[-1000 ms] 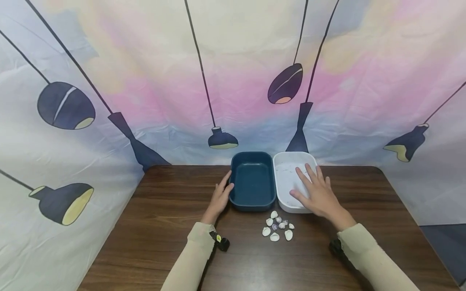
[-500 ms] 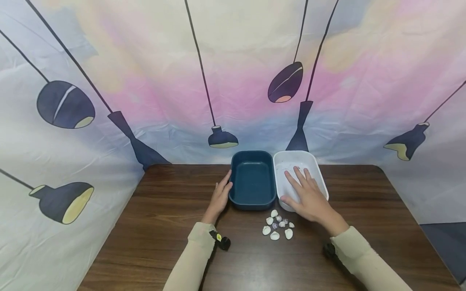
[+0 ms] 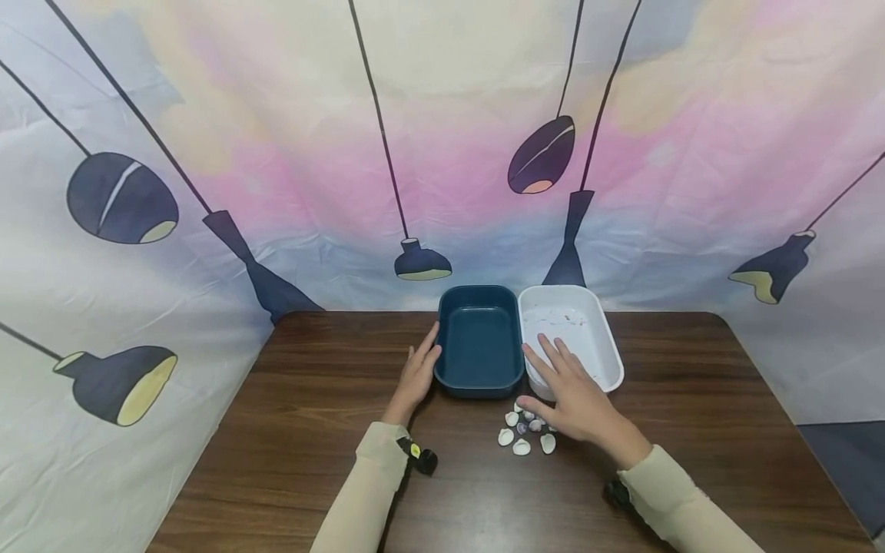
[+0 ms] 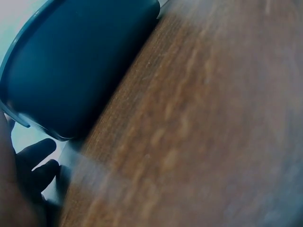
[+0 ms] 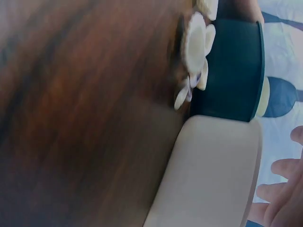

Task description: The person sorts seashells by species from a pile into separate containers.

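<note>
A dark teal dish (image 3: 480, 349) stands at the back of the table, side by side with a white dish (image 3: 598, 346). My left hand (image 3: 415, 376) rests its fingers along the teal dish's left side; the left wrist view shows the thumb by that dish's rim. Over the near left part of the white dish spreads my right hand (image 3: 574, 395), fingers apart and straight, holding nothing. Its thumb overlaps a loose group of white and purplish seashells (image 3: 522, 447) on the table just in front of the dishes. In the right wrist view the shells (image 5: 195, 45) lie before the teal dish.
The brown wooden table (image 3: 311, 430) ends right behind the dishes at a hanging cloth (image 3: 311, 153) printed with lamps. Small dark specks dot the white dish's floor. Each wrist wears a black camera (image 3: 424, 461) on a strap.
My right hand has moved left and toward me, from over the white dish's middle to its near edge, by the shells. My left hand stays at the teal dish.
</note>
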A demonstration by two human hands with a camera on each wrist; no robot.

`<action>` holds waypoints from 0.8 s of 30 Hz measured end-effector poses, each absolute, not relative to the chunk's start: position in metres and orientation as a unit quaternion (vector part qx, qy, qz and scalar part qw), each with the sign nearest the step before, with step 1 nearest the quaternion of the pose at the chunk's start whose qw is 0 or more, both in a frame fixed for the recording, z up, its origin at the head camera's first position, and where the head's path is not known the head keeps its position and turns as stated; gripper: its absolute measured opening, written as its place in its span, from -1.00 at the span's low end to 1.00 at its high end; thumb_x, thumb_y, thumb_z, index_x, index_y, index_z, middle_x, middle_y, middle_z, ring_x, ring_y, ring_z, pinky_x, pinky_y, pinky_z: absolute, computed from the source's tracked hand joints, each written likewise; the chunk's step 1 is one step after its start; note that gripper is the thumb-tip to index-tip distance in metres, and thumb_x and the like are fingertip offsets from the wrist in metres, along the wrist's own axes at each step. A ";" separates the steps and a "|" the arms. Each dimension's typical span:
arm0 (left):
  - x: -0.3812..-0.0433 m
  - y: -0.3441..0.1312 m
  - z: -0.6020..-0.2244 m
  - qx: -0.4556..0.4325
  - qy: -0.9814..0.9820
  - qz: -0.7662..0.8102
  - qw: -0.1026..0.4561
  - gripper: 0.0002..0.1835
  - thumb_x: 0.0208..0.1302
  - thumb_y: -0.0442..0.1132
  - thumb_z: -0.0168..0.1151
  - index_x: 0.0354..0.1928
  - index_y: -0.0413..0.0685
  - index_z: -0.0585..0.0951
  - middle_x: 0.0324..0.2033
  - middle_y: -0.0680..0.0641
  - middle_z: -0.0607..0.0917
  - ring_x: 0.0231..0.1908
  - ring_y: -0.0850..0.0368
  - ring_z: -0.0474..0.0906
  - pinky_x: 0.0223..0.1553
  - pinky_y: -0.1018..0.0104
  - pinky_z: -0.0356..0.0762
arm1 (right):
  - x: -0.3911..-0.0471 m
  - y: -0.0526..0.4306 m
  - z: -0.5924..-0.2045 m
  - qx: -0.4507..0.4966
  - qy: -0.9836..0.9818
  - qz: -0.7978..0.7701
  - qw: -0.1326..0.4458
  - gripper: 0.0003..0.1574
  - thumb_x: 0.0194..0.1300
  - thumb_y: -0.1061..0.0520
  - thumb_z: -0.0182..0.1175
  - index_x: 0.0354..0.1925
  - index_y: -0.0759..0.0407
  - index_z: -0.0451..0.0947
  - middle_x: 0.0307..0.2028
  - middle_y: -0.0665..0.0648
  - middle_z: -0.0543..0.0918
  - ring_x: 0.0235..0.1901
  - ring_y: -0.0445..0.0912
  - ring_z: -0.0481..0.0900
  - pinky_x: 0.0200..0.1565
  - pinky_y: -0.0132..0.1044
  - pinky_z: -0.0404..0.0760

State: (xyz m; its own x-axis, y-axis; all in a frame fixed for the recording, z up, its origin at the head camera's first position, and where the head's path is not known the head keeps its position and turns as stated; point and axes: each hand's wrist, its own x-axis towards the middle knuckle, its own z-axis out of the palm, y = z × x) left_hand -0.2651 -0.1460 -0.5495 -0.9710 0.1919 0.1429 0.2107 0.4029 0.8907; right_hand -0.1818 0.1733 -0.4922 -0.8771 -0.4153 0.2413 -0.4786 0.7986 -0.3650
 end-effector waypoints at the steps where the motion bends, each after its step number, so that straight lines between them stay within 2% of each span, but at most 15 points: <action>1: -0.265 -0.146 -0.549 -0.120 -0.837 -0.534 0.008 -0.41 0.75 0.07 -0.20 0.70 0.27 0.12 0.64 0.03 0.17 0.62 -0.10 0.05 0.61 -0.16 -0.45 | -0.180 0.172 -0.492 0.242 -0.944 0.210 0.075 0.14 0.44 -0.44 0.21 0.69 0.03 0.08 0.66 0.31 0.01 0.60 0.41 -0.03 0.47 0.43 0.14; 9: -0.265 -0.146 -0.550 -0.118 -0.835 -0.537 0.007 -0.40 0.75 0.06 -0.18 0.70 0.27 0.11 0.64 0.00 0.17 0.62 -0.11 0.04 0.61 -0.18 -0.45 | -0.167 0.165 -0.495 0.284 -0.929 0.221 0.087 0.16 0.40 -0.47 0.25 0.68 0.02 0.12 0.64 0.30 0.12 0.59 0.40 0.03 0.46 0.38 0.23; 17: -0.267 -0.145 -0.550 -0.138 -0.836 -0.530 0.024 -0.40 0.76 0.02 -0.19 0.70 0.15 0.12 0.64 -0.04 0.17 0.62 -0.07 0.04 0.61 -0.18 -0.43 | -0.154 0.156 -0.498 0.313 -0.918 0.232 0.074 0.17 0.36 -0.54 0.22 0.68 -0.08 0.13 0.63 0.24 0.17 0.61 0.31 0.02 0.38 0.36 0.39; 24: -0.267 -0.145 -0.551 -0.135 -0.840 -0.524 0.026 -0.40 0.75 0.00 -0.18 0.70 0.13 0.12 0.64 -0.03 0.17 0.63 -0.03 0.02 0.62 -0.16 -0.42 | -0.146 0.148 -0.503 0.361 -0.898 0.230 0.104 0.14 0.35 -0.54 0.24 0.63 0.02 0.26 0.56 0.28 0.31 0.57 0.34 0.14 0.35 0.29 0.47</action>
